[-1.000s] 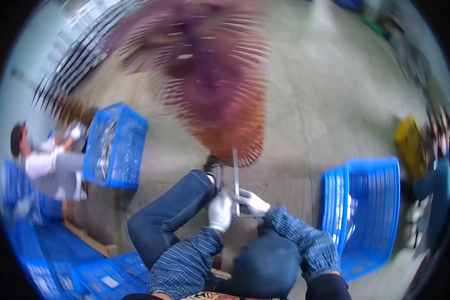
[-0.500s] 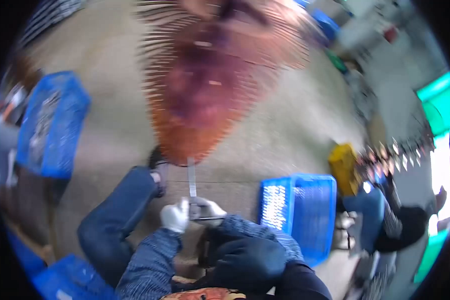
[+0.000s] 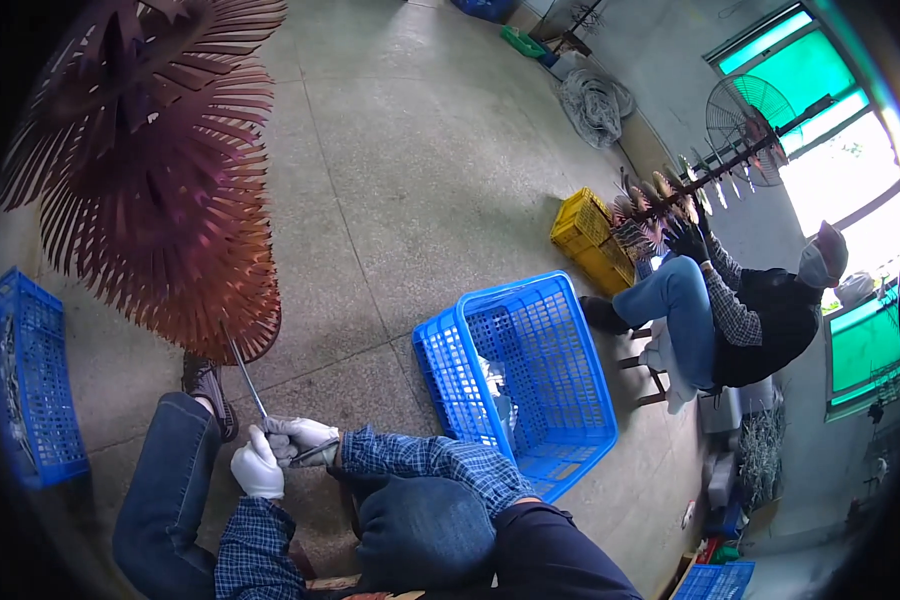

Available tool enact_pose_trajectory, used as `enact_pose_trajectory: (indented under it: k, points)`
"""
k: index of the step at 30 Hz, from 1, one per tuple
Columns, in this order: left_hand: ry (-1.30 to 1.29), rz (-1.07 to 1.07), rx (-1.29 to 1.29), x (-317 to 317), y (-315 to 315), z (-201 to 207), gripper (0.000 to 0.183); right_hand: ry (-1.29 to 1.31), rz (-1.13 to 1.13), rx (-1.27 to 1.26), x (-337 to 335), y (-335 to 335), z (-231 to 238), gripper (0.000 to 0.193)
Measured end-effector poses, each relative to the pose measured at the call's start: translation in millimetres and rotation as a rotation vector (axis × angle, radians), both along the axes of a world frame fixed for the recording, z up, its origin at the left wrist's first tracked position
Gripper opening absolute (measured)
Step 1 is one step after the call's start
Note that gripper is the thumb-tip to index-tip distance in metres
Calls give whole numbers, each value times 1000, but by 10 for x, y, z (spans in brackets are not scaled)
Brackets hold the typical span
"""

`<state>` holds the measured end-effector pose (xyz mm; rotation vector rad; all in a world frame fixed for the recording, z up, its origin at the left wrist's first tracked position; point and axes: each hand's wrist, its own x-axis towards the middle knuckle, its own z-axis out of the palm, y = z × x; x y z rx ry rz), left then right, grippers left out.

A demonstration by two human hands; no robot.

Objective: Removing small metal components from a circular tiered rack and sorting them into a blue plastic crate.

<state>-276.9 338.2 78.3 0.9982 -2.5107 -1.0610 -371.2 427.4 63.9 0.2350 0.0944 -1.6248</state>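
Observation:
A large ornament of overlapping, slatted metal fans (image 3: 185,205), copper-red to purple, fills the upper left. Out of its lower tip runs a thin metal rod (image 3: 243,372) down to my hands. My left hand (image 3: 258,466), in a white glove, pinches the rod's near end. Beside it my right hand (image 3: 305,440), also white-gloved, is closed around the same end. A slim dark bar (image 3: 320,449) sticks out along the right palm; whether it belongs to the rod I cannot tell. The fingers partly hide the rod's end.
A blue plastic crate (image 3: 590,440) with some pale pieces inside stands right of my knee. Another blue crate (image 3: 75,440) is at the far left. Further right, a seated person (image 3: 760,330) in dark gloves handles a similar spiky rod (image 3: 715,175) by a yellow crate (image 3: 580,225).
My view has swung to the right, so everything appears further left and sharper. The seated person and the wall fan show more fully. Both hands stay together at the rod's end.

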Motion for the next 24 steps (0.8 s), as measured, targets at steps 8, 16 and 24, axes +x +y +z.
enact_pose_trajectory:
  k: [8,16,24]
  points:
    - [-32,-128,-528,-128,-72,55,30,60,104,107,-92,-57,23,14]
    - [-17,7,-223,62,-221,155,47,968,415,316,-424,-7,340,28]
    - [-50,16,-154,1,-181,123,53,1861,1526,264,-503,-185,1092,29]
